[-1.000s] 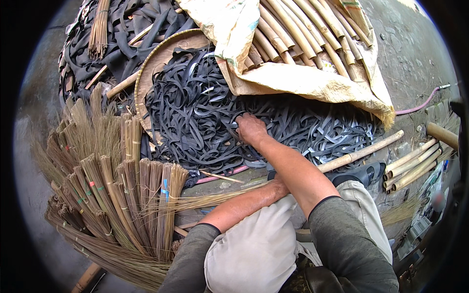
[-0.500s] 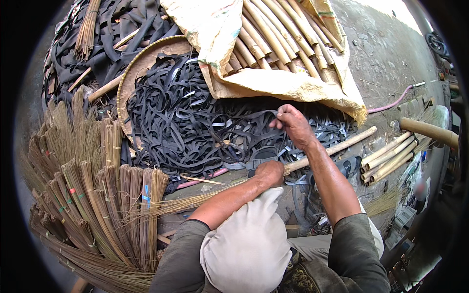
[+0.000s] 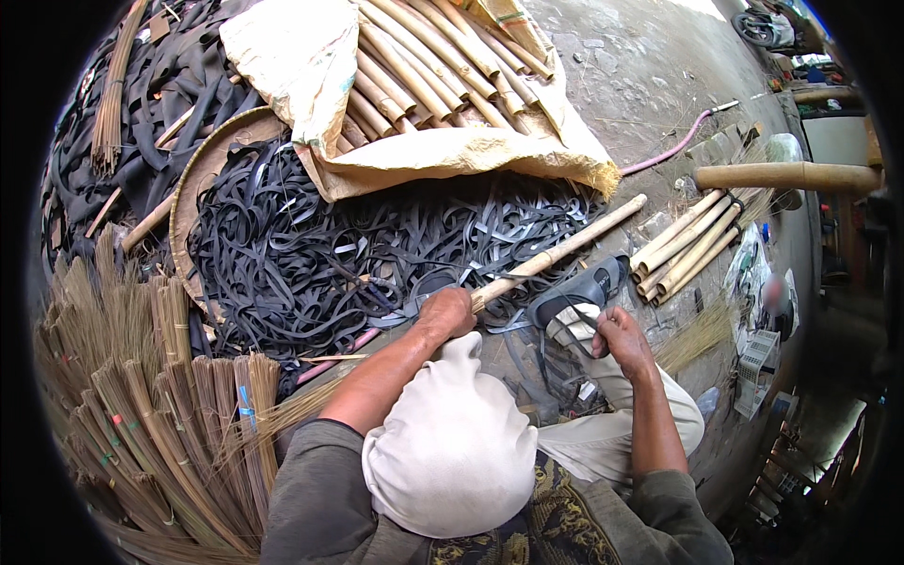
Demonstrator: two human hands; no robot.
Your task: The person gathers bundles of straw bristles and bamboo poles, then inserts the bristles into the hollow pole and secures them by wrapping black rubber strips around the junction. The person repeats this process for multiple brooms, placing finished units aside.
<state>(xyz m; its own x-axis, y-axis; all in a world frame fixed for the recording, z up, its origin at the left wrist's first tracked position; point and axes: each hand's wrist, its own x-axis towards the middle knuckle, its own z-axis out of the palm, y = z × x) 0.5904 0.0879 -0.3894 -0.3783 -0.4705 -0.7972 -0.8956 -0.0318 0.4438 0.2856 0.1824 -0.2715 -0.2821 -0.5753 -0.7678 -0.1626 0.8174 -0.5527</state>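
Observation:
My left hand point(image 3: 447, 313) is closed around the near end of a bamboo pole point(image 3: 560, 256), where thin tan bristles point(image 3: 315, 402) trail out to the left behind my forearm. The pole slants up and to the right past a grey sandal point(image 3: 576, 294). A narrow black rubber strip point(image 3: 576, 311) is pinched in my right hand point(image 3: 621, 341), beside my knee. From there the strip runs up toward the pole, and its far end is hard to make out. A heap of black rubber strips point(image 3: 282, 250) lies just beyond my hands, partly on a round woven tray point(image 3: 181, 221).
Tied bristle bundles point(image 3: 202, 405) stand at the left. Cut bamboo poles point(image 3: 433, 56) lie on a pale sack point(image 3: 443, 155) at the back. On the right are several shorter bamboo tubes point(image 3: 686, 247) bound together and a thick bamboo pole point(image 3: 786, 176). A pink hose point(image 3: 673, 146) crosses the floor.
My right hand has come from above the strip heap down and toward me, now with a black strip stretched from it. My left hand keeps its grip. The whole view has shifted rightward.

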